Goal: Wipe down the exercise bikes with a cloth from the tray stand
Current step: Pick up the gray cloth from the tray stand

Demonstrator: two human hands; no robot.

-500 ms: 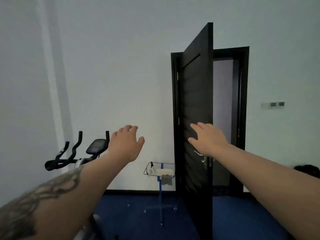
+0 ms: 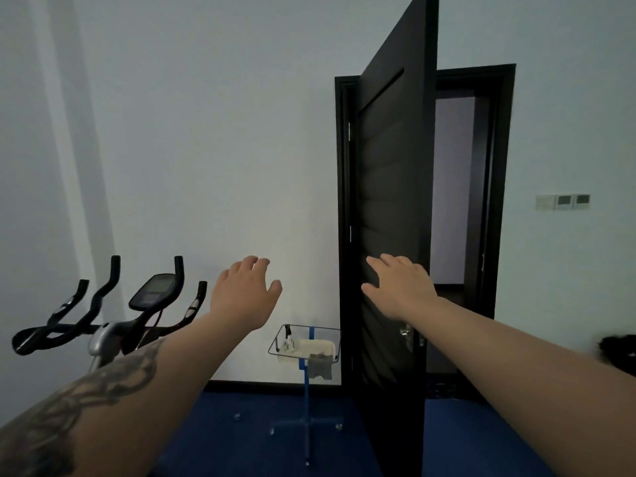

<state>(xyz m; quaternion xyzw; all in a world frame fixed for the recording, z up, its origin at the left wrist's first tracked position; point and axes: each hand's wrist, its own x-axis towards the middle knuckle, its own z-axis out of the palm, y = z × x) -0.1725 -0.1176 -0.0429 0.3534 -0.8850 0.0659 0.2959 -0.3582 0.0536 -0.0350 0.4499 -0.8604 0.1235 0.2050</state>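
A wire tray stand (image 2: 307,390) on a blue pole with wheels stands by the far wall, just left of the door. A grey cloth (image 2: 320,366) hangs over the tray's front edge, and a white container and a small spray bottle (image 2: 287,337) sit in the tray. An exercise bike (image 2: 103,325) with black handlebars and a console is at the left. My left hand (image 2: 242,294) is stretched forward, empty, fingers apart, above and left of the tray. My right hand (image 2: 401,287) is held out empty in front of the door.
A black door (image 2: 392,201) stands half open into the room, its edge toward me, right of the tray stand. The floor is blue carpet (image 2: 241,435). Wall switches (image 2: 562,202) are at the right. A dark object (image 2: 619,352) shows at the right edge.
The view has moved closer and slightly right-to-left: the bike's handlebars, the tray stand and the door look larger. Both hands stay stretched out and empty.
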